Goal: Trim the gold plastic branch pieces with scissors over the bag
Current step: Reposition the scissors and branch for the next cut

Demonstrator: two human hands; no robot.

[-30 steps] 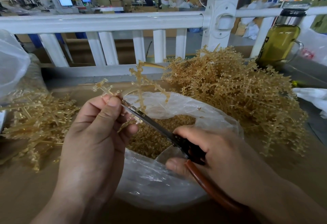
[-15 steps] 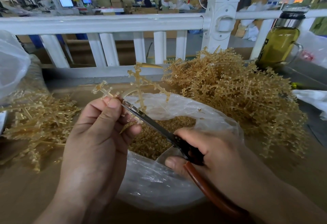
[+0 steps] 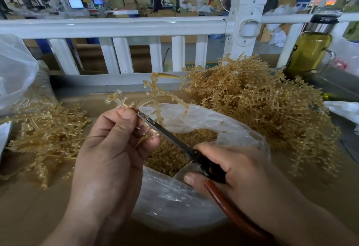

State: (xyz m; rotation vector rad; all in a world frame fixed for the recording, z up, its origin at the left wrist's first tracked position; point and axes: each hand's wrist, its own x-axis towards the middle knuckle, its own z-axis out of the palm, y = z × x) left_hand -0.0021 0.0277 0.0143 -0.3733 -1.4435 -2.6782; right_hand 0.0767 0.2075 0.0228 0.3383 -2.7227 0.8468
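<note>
a: what is the big stuff, taking the bag (image 3: 174, 203) as the centre?

b: a brown, matt table (image 3: 29, 206) lies under it; beyond the bag runs a white, glossy railing (image 3: 116, 27) with square bars; right of the bag sits the large heap (image 3: 262, 109) of gold branches, bristly and tangled; left of the bag lies a flatter, looser heap (image 3: 44, 135) of the same gold plastic; the bag itself is clear, crinkled film, with its mouth rolled open

a: and the hands?

b: the left hand (image 3: 108, 148) is raised over the bag's left rim, back toward the camera, wrist straight; its thumb and curled fingers pinch the stem of one branch piece (image 3: 155, 98); the right hand (image 3: 242, 173) reaches in over the bag's right rim, knuckles up; its fingers are wrapped over the black handle of the scissors (image 3: 169, 136) and the thumb presses from below

a: how do the scissors lie?

b: slanted over the bag's mouth, pointing up and left; the steel blades are thin and nearly together; the tip meets the left thumb, so i cannot tell how far it bites; a smooth reddish-brown loop trails from the handle toward the right wrist

a: the branch piece?

b: above the bag's far rim, upright; pale translucent gold, thin stems with small knobbed side twigs

a: smallest?

b: the cut bits (image 3: 174, 148), a grainy gold layer inside the bag
</note>
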